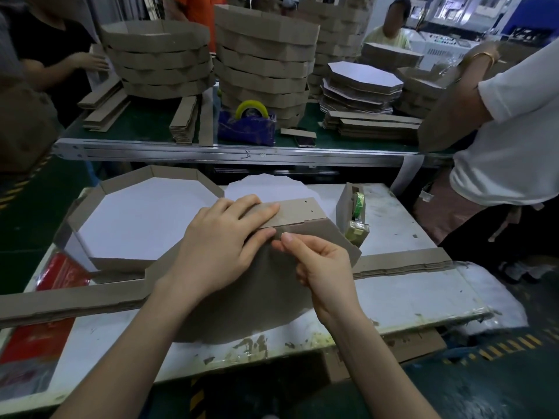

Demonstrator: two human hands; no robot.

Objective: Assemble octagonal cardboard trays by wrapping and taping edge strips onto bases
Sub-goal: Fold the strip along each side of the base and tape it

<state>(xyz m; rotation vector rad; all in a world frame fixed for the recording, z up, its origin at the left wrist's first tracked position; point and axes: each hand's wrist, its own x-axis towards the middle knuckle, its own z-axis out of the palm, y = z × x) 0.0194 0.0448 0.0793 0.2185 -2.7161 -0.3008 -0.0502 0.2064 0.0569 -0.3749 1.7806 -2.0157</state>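
**Clerk:** Head view, entry one. Left hand [223, 237]: fingers straight and together, laid flat. It presses the edge strip [302, 208] upright against the far rim of the base [242, 300].

**Checker:** Where is the base?

**Clerk:** Brown side up on the white table [408, 294], directly before the person and partly under both hands. It lies across a run of loose strips [75, 300].

**Checker:** Entry two.

**Clerk:** Right hand [320, 264]: fingers curled, thumb and forefinger pinched at the seam where strip meets base. They appear to pinch a short piece of clear tape [292, 230], of which only a faint sheen shows.

**Checker:** Adjacent stock?

**Clerk:**
- One finished tray [90, 207], just left of the base.
- One tape dispenser [344, 207] with a green roll, just right of the strip.
- White blanks [266, 186], behind the hands.
- Far bench: tray stacks [263, 65] and a blue dispenser [246, 131].

**Checker:** Hazards, as judged?

**Clerk:** Three.
- If the flat hand eases off before the tape is rubbed down, the strip would likely spring away from the rim and open a gap.
- Tape held by the fingertips may fold on itself or cling to the skin, and then land crooked across the seam.
- The base rests on loose strips, not bare table, so pressure could make it slide or rock and put the strip out of line with the edge.
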